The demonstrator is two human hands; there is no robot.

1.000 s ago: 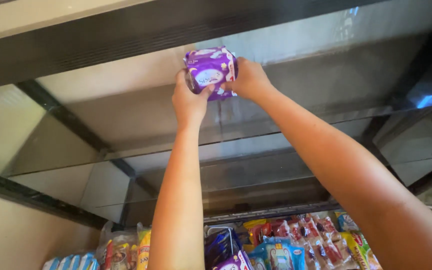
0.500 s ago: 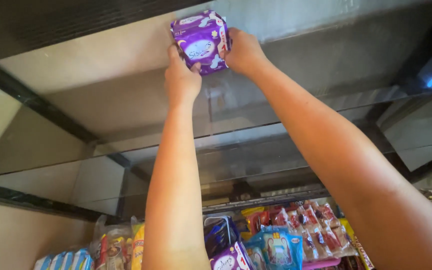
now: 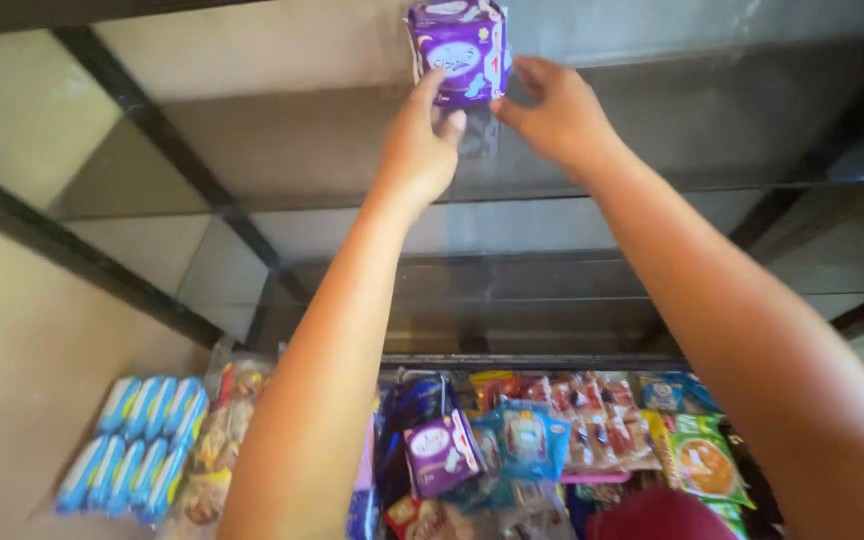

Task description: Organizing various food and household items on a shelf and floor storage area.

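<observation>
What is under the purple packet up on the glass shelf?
The purple packet rests on a glass shelf; emptier glass shelves and assorted snack packets show below. Its underside contact is hidden.

Pack (image 3: 458, 48) on top glass shelf (image 3: 282, 130), both hands just below it, snack packets (image 3: 592, 430) far beneath

Both hands raised to a purple packet (image 3: 457, 50) on the glass shelf (image 3: 282, 140); left hand (image 3: 420, 150) touching, right hand (image 3: 552, 115) just beside.

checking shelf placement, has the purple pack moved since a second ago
Yes. The purple pack has gone further back over the glass shelf, away from its front edge, and both hands have let go.
</observation>
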